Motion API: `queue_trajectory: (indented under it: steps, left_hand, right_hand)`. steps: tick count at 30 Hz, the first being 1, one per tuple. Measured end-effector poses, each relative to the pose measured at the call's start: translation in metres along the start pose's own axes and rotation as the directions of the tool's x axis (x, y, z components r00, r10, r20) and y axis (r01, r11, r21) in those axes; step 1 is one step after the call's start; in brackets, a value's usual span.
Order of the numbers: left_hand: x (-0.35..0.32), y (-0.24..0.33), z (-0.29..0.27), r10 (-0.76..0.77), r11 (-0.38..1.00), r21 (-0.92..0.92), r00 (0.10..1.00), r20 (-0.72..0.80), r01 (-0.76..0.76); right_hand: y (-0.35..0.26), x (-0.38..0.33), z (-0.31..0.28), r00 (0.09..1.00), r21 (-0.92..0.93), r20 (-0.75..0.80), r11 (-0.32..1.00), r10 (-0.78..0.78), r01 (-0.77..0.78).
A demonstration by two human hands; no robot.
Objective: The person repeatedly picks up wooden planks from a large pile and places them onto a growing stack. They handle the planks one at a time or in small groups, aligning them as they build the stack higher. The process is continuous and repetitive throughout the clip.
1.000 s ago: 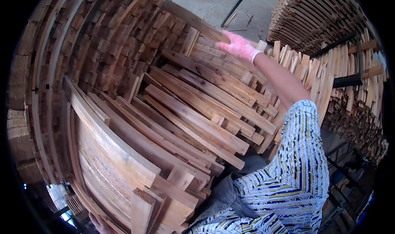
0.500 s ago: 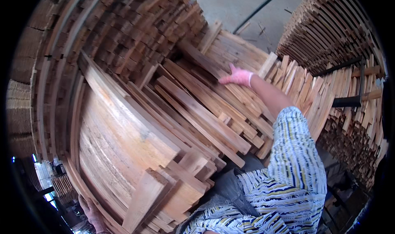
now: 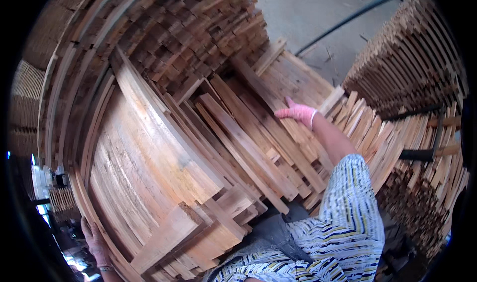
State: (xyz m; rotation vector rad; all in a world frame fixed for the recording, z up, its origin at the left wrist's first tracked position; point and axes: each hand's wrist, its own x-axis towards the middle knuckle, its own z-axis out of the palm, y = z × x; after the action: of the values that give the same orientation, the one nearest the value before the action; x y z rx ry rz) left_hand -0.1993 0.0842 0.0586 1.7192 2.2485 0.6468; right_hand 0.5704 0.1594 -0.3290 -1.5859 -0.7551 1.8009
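Note:
My right hand (image 3: pixel 297 112), in a pink glove, lies on the wooden planks (image 3: pixel 252 87) to the right of the middle. Its thumb points up, apart from the stretched fingers, and the fingertips touch the end of a dark plank. At the lower left, my left hand (image 3: pixel 95 246) rests with its fingers stretched along the outer side of a long slat (image 3: pixel 84 202). Between my hands, several loose boards (image 3: pixel 243 145) lie side by side at a slant. A layer of broad pale boards (image 3: pixel 144 148) lies to their left, with a short block (image 3: pixel 166 237) across its near end.
A tall stack of lumber ends (image 3: pixel 198 29) rises at the far left. Slatted stacks (image 3: pixel 410 48) stand at the far right, with a pile of sticks (image 3: pixel 422 182) below them. A dark bar (image 3: pixel 343 24) crosses above the grey floor (image 3: pixel 308 14).
The view has shifted, so the stacks appear lower and more to the right. My left hand shows higher at the lower left. My right hand stays on the planks.

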Motion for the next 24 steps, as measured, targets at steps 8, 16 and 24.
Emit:
queue_trajectory:
  steps: [8,16,24]
  left_hand:
    - [-0.003,-0.009,-0.004,0.042,0.988,0.153,0.999,-0.02,-0.039]
    - [0.018,-0.07,-0.016,0.049,0.997,-0.054,0.998,-0.034,-0.05]
    - [0.007,-0.031,-0.007,0.002,0.992,0.124,0.999,-0.04,0.003]
  right_hand:
    - [-0.033,-0.053,0.015,0.998,-0.288,0.029,0.957,0.047,-0.036]
    - [-0.036,-0.071,0.049,0.997,-0.735,-0.053,0.674,0.049,-0.073]
    - [-0.026,-0.08,0.04,0.998,-0.461,-0.063,0.887,0.003,-0.031]
